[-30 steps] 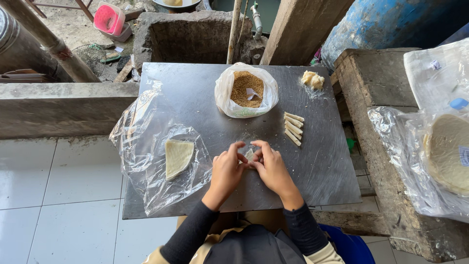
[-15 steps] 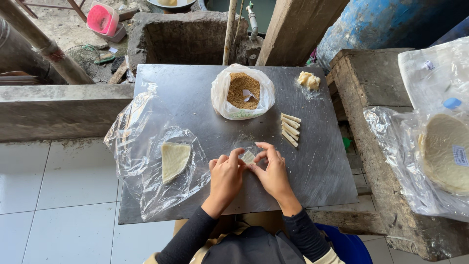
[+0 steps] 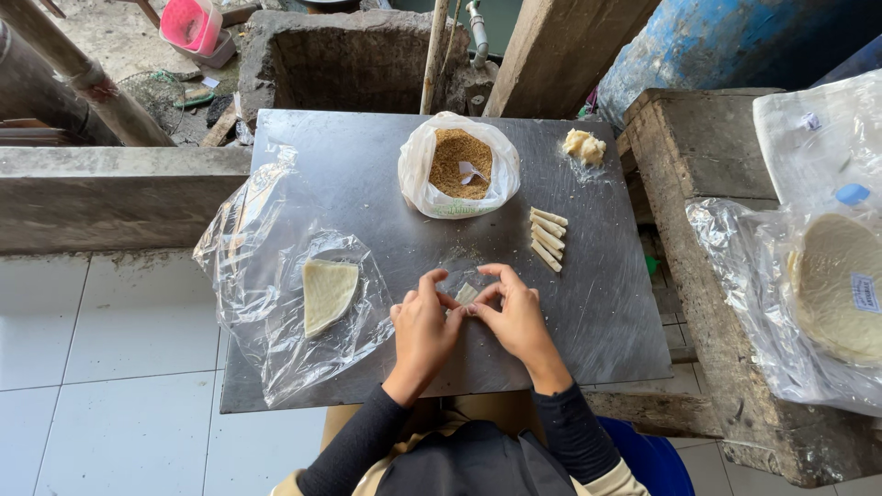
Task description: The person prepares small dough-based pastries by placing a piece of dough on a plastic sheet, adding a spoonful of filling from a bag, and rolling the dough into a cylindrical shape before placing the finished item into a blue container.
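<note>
Wrapper piece [image 3: 467, 294], small and pale, lies near the front edge of the grey metal tabletop [image 3: 349, 165], pinched between both hands. Left of it, a folded wrapper sheet [image 3: 326, 292] rests on clear plastic film [image 3: 257, 276]. Risk, judged: thin dough may tear or unroll if fingertip pressure is uneven. Left hand [image 3: 423, 326] curled, fingertips on the piece; right hand [image 3: 514, 312] likewise, thumb and forefinger nipping it. Finished rolls [image 3: 548, 237] lie right.

White bag [image 3: 458, 168] of brown crumbs, table's far side; clear wrapper [image 3: 276, 276] left; round labelled packs [image 3: 831, 285] (perhaps wrappers) right.
</note>
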